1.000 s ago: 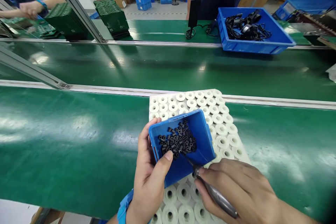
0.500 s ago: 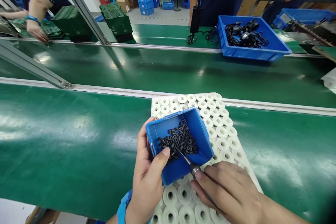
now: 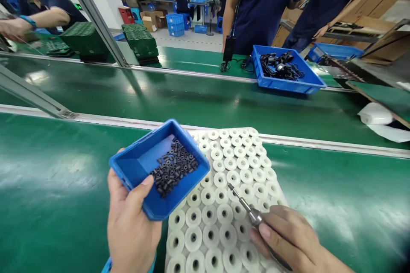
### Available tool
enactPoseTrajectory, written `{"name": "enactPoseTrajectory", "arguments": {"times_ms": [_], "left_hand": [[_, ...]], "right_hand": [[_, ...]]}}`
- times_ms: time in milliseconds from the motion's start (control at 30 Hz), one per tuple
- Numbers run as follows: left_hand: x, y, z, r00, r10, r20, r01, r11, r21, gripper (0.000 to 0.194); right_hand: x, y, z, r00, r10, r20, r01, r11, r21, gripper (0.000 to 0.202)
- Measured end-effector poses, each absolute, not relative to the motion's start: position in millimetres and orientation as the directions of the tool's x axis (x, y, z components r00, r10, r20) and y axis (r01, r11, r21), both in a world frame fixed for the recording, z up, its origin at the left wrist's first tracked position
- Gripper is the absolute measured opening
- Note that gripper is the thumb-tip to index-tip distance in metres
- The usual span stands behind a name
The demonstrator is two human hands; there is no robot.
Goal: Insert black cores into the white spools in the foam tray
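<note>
My left hand grips a small blue bin, thumb over the near rim and fingers underneath. Small black cylindrical pieces with holes lie heaped toward the bin's right side. In my right hand is a screwdriver with a metal shaft pointing up and left. A small dark piece appears to sit on its tip. That tip is over a white panel carrying rows of pale round rings with dark centre holes. The bin hides part of the panel's left side.
A green work surface runs under the panel, with a pale rail behind it. Beyond are a blue crate of black cables, stacks of green boards and a metal post. Co-workers stand across the line.
My left hand and the bin have moved left, away from the screwdriver. The screwdriver has come out of the bin and is over the ring panel. The view has tilted up slightly.
</note>
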State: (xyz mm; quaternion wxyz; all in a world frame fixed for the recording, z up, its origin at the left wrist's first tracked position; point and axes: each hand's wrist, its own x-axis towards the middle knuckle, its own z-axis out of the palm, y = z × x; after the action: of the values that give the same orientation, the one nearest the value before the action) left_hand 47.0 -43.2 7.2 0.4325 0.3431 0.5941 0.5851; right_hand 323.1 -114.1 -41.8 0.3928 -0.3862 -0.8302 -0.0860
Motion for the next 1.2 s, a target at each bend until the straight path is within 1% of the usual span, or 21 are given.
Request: {"name": "enactPoseTrajectory", "arguments": {"times_ms": [67, 100, 133, 167, 233, 333, 433, 467, 500, 567, 633, 700, 767, 833, 867, 933, 967, 1000, 1067, 1133, 1200], "left_hand": [[34, -44, -2, -0.421, 0.900, 0.114, 0.221, -0.021, 0.975, 0.024], [29, -45, -8, -0.418, 0.884, 0.207, 0.355, -0.051, 0.933, 0.022], [24, -46, -15, -0.423, 0.868, 0.260, 0.436, -0.057, 0.898, 0.023], [21, -47, -21, -0.436, 0.856, 0.279, 0.472, -0.046, 0.880, 0.026], [18, -48, -32, -0.483, 0.842, 0.240, 0.434, -0.008, 0.901, 0.031], [17, -47, -40, -0.513, 0.838, 0.188, 0.355, 0.007, 0.935, 0.032], [15, -47, -44, -0.473, 0.854, 0.216, 0.418, 0.002, 0.908, 0.031], [13, -47, -45, -0.439, 0.863, 0.250, 0.469, -0.017, 0.883, 0.030], [10, -48, -47, -0.394, 0.873, 0.289, 0.522, -0.046, 0.852, 0.030], [4, -48, -51, -0.303, 0.880, 0.365, 0.610, -0.115, 0.784, 0.030], [-2, -49, -55, -0.252, 0.878, 0.407, 0.654, -0.156, 0.740, 0.032], [-6, -49, -57, -0.255, 0.882, 0.397, 0.666, -0.137, 0.733, 0.030], [-7, -50, -55, -0.273, 0.885, 0.378, 0.668, -0.108, 0.737, 0.029], [-3, -49, -50, -0.322, 0.874, 0.365, 0.638, -0.085, 0.765, 0.031], [0, -48, -46, -0.360, 0.868, 0.342, 0.588, -0.074, 0.806, 0.032], [10, -44, -35, -0.472, 0.861, 0.190, 0.325, -0.030, 0.945, 0.034], [15, -41, -30, -0.509, 0.860, 0.044, 0.104, 0.011, 0.994, 0.034], [20, -38, -25, -0.517, 0.852, -0.083, -0.096, 0.039, 0.995, 0.037], [28, -32, -16, -0.495, 0.843, -0.211, -0.310, 0.055, 0.949, 0.048], [32, -29, -12, -0.476, 0.851, -0.221, -0.354, 0.045, 0.934, 0.062], [34, -28, -9, -0.461, 0.856, -0.233, -0.385, 0.043, 0.922, 0.069]], "right_hand": [[329, -106, -39, -0.477, 0.530, 0.701, 0.661, 0.742, -0.111, 0.030], [330, -103, -40, -0.482, 0.510, 0.712, 0.650, 0.753, -0.099, 0.027], [331, -99, -40, -0.485, 0.516, 0.706, 0.653, 0.751, -0.100, 0.023], [330, -97, -42, -0.490, 0.531, 0.692, 0.657, 0.746, -0.107, 0.021], [329, -93, -43, -0.489, 0.590, 0.643, 0.680, 0.719, -0.143, 0.015], [323, -81, -35, -0.462, 0.709, 0.532, 0.702, 0.660, -0.269, 0.008], [310, -53, -13, -0.455, 0.833, 0.316, 0.720, 0.553, -0.420, 0.011], [303, -41, -5, -0.465, 0.857, 0.223, 0.750, 0.515, -0.414, 0.011], [296, -28, 1, -0.472, 0.872, 0.131, 0.784, 0.483, -0.391, 0.015], [282, -6, 8, -0.464, 0.884, 0.057, 0.796, 0.444, -0.412, 0.034], [270, 7, 6, -0.474, 0.878, 0.065, 0.672, 0.409, -0.617, 0.036], [261, 8, -4, -0.465, 0.883, 0.071, 0.451, 0.305, -0.839, 0.032], [254, 2, -18, -0.395, 0.917, 0.055, 0.266, 0.171, -0.949, 0.042], [249, -7, -32, -0.282, 0.958, 0.044, 0.179, 0.097, -0.979, 0.057], [247, -10, -39, -0.233, 0.971, 0.048, 0.165, 0.089, -0.982, 0.062], [244, -12, -49, -0.168, 0.984, 0.068, 0.184, 0.099, -0.978, 0.064], [243, -12, -53, -0.138, 0.988, 0.074, 0.195, 0.101, -0.976, 0.063], [241, -11, -55, -0.119, 0.990, 0.080, 0.210, 0.104, -0.972, 0.062], [241, -8, -57, -0.121, 0.988, 0.096, 0.253, 0.124, -0.960, 0.059], [242, -7, -55, -0.153, 0.980, 0.126, 0.308, 0.168, -0.936, 0.057], [248, -7, -52, -0.176, 0.968, 0.177, 0.378, 0.233, -0.896, 0.053]]}}
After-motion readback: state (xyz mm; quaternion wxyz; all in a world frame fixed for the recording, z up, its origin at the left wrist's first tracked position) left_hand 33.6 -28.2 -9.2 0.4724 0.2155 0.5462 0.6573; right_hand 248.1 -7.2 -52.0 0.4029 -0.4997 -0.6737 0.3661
